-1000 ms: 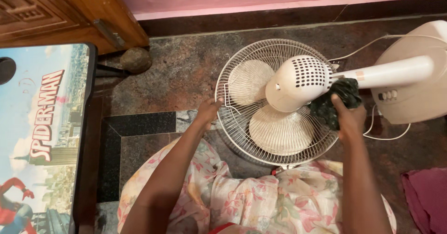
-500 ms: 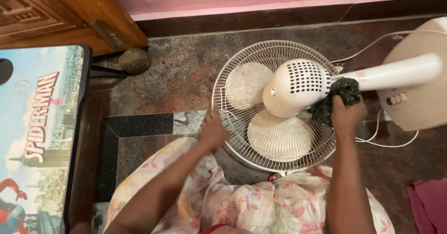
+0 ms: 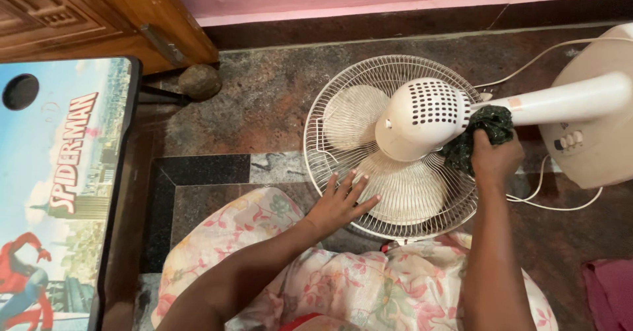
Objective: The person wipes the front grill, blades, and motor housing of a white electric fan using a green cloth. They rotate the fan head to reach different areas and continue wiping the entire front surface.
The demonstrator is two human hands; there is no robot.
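Observation:
A cream pedestal fan lies tipped on the stone floor, its wire grille [image 3: 330, 133] facing down and its motor housing [image 3: 422, 117] on top. My left hand [image 3: 343, 202] rests flat with fingers spread on the near rim of the grille. Beside the motor housing, under the fan's neck [image 3: 567, 100], my right hand [image 3: 494, 159] grips a dark green cloth [image 3: 484, 130] and presses it against the housing. The fan's round base [image 3: 593, 126] stands at the right edge.
A small desk with a printed cartoon top [image 3: 59, 186] stands at the left. A wooden door [image 3: 99, 14] and a round stone [image 3: 200, 80] are at the back left. A white cord [image 3: 560, 206] loops by the base. A maroon cloth [image 3: 610, 291] lies at the bottom right.
My left hand has let go of the grille's left rim and slid down to lie flat on its near edge. The right hand still holds the cloth at the motor housing.

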